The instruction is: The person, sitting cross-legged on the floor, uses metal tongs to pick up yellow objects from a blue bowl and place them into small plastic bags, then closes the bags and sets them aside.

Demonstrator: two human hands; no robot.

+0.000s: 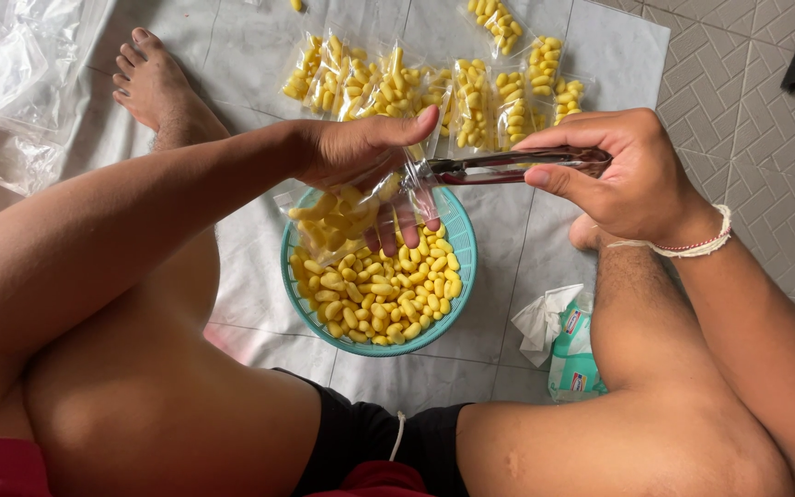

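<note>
The left hand (361,147) pinches a clear bag (351,216) of yellow snacks over the teal basket (457,267). The right hand (618,170) squeezes metal tongs (508,166), lying left-right, tips at the bag's mouth just beside the left fingers.

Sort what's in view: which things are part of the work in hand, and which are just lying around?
In use:
- left hand holding a clear bag part-filled with yellow pieces
- right hand gripping metal tongs at the bag's mouth
- teal basket of yellow pieces
- filled packets laid on the mat

Lying about:
- tissue pack
- pile of empty plastic bags
</note>
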